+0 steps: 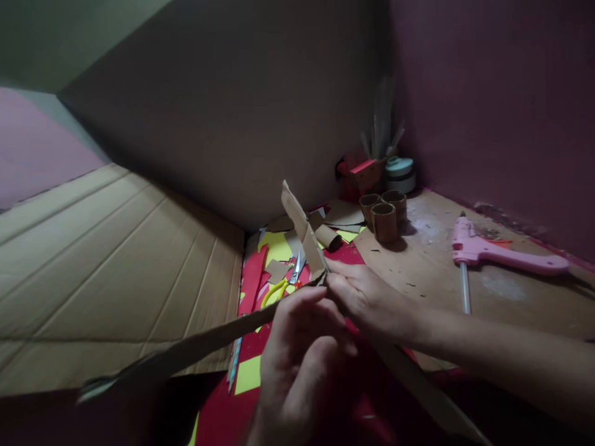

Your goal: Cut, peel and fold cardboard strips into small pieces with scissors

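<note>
Right hand [367, 297] pinches the cardboard strip [302, 226] at its bend, above the red paper [251, 282] near the surface's front edge; left hand [297, 350], fingers half curled, touches it there. Gripping or not, can't tell.

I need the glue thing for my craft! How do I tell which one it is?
Look at the purple wall on the right and the brown tabletop below it. The pink plastic glue gun lies flat there, right of three brown cardboard tubes. It is the only pink tool, with a pale stick poking out.
</note>
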